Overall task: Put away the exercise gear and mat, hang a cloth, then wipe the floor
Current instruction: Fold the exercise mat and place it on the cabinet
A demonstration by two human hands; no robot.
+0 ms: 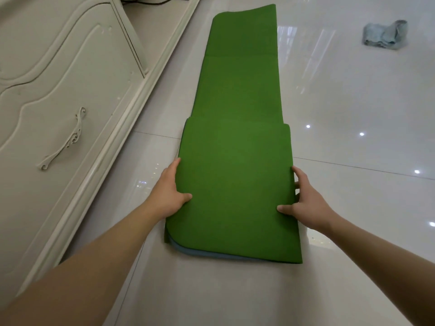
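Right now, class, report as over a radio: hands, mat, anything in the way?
Left hand and right hand grip the mat sides. Mat part-folded on the floor. Cloth lies apart, far right; cabinet left. Nothing blocking.

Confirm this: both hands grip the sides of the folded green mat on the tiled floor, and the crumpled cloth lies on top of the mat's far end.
Not quite. The head view shows the crumpled cloth on the bare floor, right of the green mat and apart from it. The left hand and right hand do grip its sides.
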